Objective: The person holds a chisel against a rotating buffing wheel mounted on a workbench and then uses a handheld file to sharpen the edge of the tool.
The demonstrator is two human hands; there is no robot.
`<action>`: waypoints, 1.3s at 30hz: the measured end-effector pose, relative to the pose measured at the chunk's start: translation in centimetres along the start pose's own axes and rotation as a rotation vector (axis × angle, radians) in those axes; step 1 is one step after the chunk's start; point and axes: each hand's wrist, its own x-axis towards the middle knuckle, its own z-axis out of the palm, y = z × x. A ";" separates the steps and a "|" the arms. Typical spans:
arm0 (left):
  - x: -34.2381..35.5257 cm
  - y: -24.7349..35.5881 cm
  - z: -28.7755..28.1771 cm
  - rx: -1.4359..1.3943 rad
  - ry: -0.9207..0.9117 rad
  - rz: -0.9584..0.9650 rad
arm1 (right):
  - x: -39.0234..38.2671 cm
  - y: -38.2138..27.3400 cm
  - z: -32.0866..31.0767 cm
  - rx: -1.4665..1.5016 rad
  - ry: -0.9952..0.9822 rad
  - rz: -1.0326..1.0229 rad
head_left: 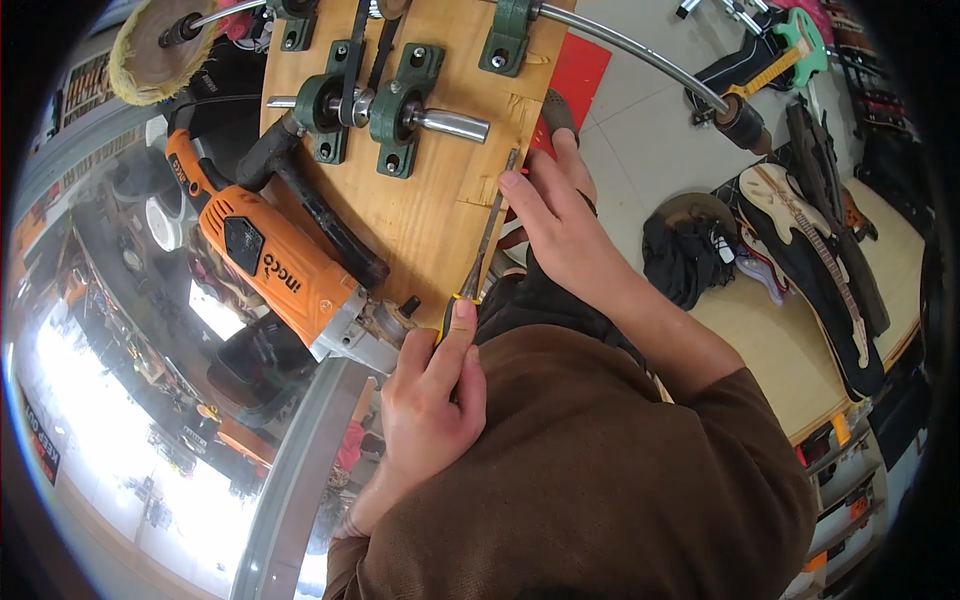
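Observation:
A slim file [490, 225] with a grey metal blade and a black-and-yellow handle lies along the right edge of a wooden board [430, 225]. My left hand [435, 395] is closed around the handle. Near the far end of the blade, my right hand [565, 235] presses a fingertip on the metal. Its other fingers curl past the board's edge and are partly hidden. The blade's underside, and whether it touches the wood along its whole length, cannot be seen.
Green bearing blocks [398, 125] carry a steel shaft [455, 124] on the board. An orange power tool [275, 250] lies to the left, beside a glass panel [130, 400]. A buffing wheel [165, 45] stands far left. Guitars [805, 235] rest on a right-hand bench [790, 370].

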 end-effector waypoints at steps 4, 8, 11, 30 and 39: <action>0.1 -0.2 0.3 0.022 0.002 0.006 | -0.1 0.0 0.0 -0.087 0.007 0.037; 0.3 0.1 0.9 0.008 -0.011 -0.068 | 0.3 1.2 0.2 -0.170 0.088 -0.030; 0.7 -0.8 1.9 0.039 0.117 0.109 | 0.1 2.5 -0.3 -0.291 0.100 -0.062; -1.2 -0.8 0.8 0.036 0.007 0.029 | -0.7 0.6 0.0 -0.067 0.059 -0.097; -0.4 -0.9 1.5 0.054 0.042 0.040 | 0.9 3.5 -0.4 -0.321 0.179 -0.117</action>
